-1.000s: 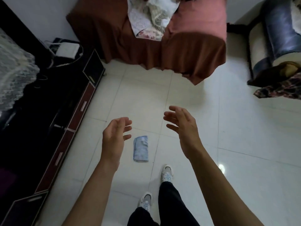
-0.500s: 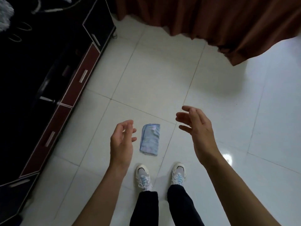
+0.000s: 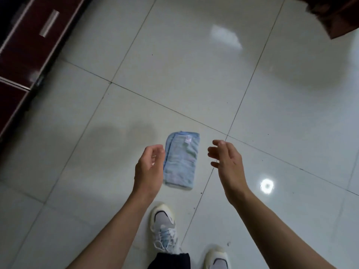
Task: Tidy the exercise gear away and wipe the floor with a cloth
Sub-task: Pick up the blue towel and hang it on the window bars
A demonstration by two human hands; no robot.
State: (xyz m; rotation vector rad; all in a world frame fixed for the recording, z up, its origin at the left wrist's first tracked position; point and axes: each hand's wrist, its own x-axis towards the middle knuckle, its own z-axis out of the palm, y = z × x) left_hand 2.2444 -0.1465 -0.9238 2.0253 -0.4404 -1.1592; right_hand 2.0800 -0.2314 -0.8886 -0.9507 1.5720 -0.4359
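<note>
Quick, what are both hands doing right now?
Left hand: open, fingers loosely curled, holding nothing.
Right hand: open, holding nothing.

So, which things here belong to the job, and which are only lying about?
For the job: cloth, folded on the floor; left hand and right hand, both empty, either side of it.
Not for the job: cabinet; brown drape; shoes.

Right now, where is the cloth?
In the head view the cloth lies folded on the floor, low centre, between the left hand and the right hand, just ahead of the left shoe.
</note>
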